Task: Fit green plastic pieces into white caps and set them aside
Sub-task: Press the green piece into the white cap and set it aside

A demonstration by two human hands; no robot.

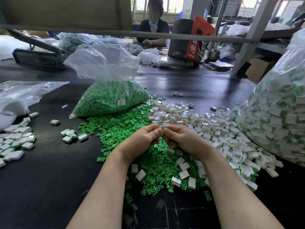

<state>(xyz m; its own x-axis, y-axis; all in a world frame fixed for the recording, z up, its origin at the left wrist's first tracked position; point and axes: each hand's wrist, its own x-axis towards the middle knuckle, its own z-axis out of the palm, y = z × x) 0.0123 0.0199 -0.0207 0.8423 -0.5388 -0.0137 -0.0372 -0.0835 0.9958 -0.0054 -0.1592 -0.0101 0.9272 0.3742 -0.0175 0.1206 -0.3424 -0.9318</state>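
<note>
My left hand [145, 138] and my right hand [179, 139] meet fingertip to fingertip above the table, both with curled fingers. Between them they pinch a small white cap [162, 126]; any green piece in it is hidden by the fingers. Under my hands spreads a heap of loose green plastic pieces [125, 128]. A heap of loose white caps [214, 131] lies to the right of it. Finished caps with green inside [72, 135] lie in a small group to the left, and more of them [14, 142] sit at the far left edge.
An open clear bag of green pieces [109, 98] stands behind the heap. A large clear bag of caps [279, 113] fills the right side. Crumpled plastic [18, 95] lies at left. Another person [153, 25] works across the dark table [49, 171].
</note>
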